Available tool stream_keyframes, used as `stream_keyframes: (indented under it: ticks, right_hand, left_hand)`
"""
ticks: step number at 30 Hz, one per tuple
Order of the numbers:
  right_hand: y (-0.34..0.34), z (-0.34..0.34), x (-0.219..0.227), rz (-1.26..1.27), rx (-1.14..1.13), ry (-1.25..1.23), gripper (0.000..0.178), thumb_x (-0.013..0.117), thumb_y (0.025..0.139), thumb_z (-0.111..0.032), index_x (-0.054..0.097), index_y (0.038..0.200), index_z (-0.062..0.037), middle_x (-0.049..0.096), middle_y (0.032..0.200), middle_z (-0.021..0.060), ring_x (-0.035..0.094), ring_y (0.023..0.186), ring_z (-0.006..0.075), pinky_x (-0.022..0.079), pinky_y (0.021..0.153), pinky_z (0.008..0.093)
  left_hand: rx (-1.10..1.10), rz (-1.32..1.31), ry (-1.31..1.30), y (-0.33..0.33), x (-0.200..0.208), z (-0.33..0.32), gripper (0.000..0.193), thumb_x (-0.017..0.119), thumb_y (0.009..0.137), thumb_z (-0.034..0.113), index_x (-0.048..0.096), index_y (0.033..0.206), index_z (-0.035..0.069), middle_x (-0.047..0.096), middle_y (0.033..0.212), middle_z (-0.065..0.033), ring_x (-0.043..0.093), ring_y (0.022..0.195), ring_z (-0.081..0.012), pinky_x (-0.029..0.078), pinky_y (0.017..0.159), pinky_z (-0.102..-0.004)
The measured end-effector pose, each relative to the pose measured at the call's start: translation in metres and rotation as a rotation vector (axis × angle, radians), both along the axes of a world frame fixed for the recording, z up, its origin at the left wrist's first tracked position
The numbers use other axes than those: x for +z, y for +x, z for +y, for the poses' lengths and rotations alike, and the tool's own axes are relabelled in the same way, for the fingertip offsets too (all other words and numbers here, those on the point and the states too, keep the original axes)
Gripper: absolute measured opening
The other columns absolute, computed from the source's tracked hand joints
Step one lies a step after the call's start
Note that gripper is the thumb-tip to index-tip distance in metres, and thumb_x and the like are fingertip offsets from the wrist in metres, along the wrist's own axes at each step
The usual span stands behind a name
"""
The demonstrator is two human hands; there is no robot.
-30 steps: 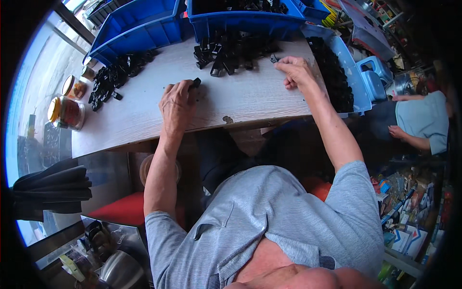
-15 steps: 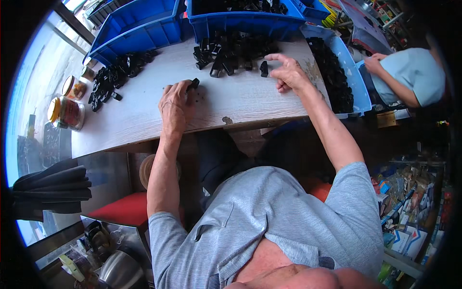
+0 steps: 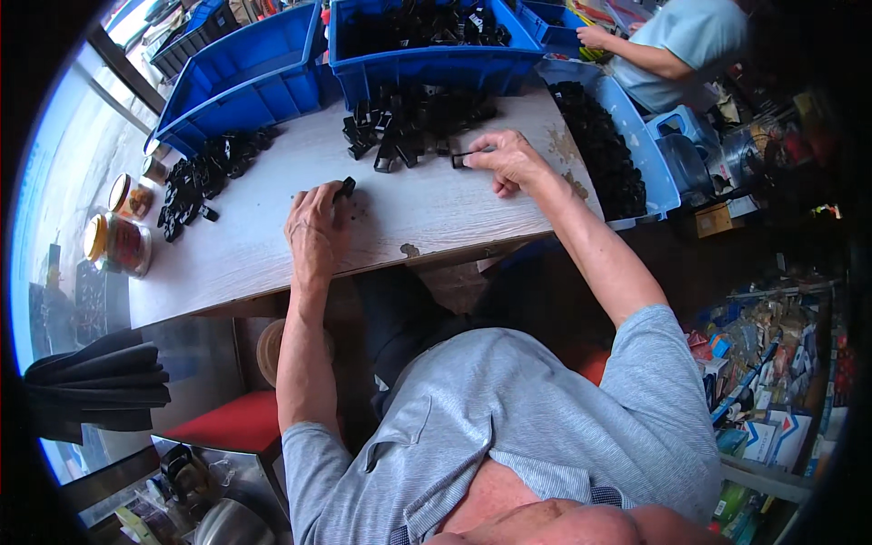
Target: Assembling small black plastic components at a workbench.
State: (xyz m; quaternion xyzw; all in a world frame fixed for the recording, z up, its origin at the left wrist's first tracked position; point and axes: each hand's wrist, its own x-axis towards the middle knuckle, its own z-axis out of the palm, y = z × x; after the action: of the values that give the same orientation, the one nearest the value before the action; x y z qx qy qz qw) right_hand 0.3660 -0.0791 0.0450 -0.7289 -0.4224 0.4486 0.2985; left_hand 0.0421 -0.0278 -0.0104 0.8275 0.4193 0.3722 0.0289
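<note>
My left hand (image 3: 314,227) rests on the white wood-grain table with its fingers curled round a small black plastic part (image 3: 344,188), whose end sticks out past the fingertips. Farther right, my right hand (image 3: 509,162) has thumb and forefinger closing on another black plastic part (image 3: 457,162) that stands on the table. Just beyond it lies a loose pile of black plastic parts (image 3: 400,123). A second heap of similar parts (image 3: 195,182) spreads along the table's left side.
Two blue bins stand at the back: the left bin (image 3: 245,91) and the middle bin (image 3: 436,68), which holds black parts. A pale blue tub (image 3: 658,173) of parts sits against the right edge. Lidded jars (image 3: 118,245) stand at far left. Another person (image 3: 677,54) is beyond the tub.
My right hand has come to the lone black part beside the pile, its fingers drawing in on it. My left hand keeps its part. The view has shifted, and the other person has straightened.
</note>
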Motion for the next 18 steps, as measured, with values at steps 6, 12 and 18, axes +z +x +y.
stream_keyframes:
  ticks: [6, 12, 18]
  right_hand:
    - [-0.006, -0.008, -0.004, 0.065, -0.068, 0.072, 0.05, 0.08, 0.08, -0.018, 0.062, 0.125, -0.0065, 0.063, 0.068, 0.0082, 0.058, 0.044, 0.0134, 0.048, 0.037, 0.0292]
    - [-0.012, -0.006, -0.007, -0.035, -0.013, 0.04, 0.041, 0.079, 0.08, -0.017, 0.065, 0.117, -0.0067, 0.058, 0.063, 0.0028, 0.053, 0.043, 0.0104, 0.046, 0.037, 0.028]
    - [-0.028, -0.02, -0.002, -0.028, 0.063, 0.067, 0.037, 0.078, 0.079, -0.017, 0.068, 0.113, -0.0066, 0.063, 0.068, 0.0045, 0.055, 0.044, 0.0122, 0.045, 0.038, 0.0284]
  left_hand:
    - [-0.05, -0.093, -0.048, 0.0, -0.001, -0.002, 0.026, 0.07, 0.081, 0.004, 0.068, 0.106, 0.009, 0.071, 0.094, -0.0109, 0.066, 0.088, -0.032, 0.053, 0.08, -0.0403]
    - [-0.113, -0.284, -0.132, 0.03, 0.001, -0.023, 0.026, 0.07, 0.086, 0.0, 0.071, 0.112, 0.007, 0.072, 0.096, -0.0095, 0.07, 0.083, -0.02, 0.053, 0.062, -0.0284]
    - [-0.25, -0.299, -0.08, 0.073, 0.007, -0.024, 0.027, 0.069, 0.087, 0.002, 0.071, 0.113, 0.008, 0.072, 0.103, -0.0136, 0.07, 0.091, -0.0316, 0.059, 0.072, -0.0361]
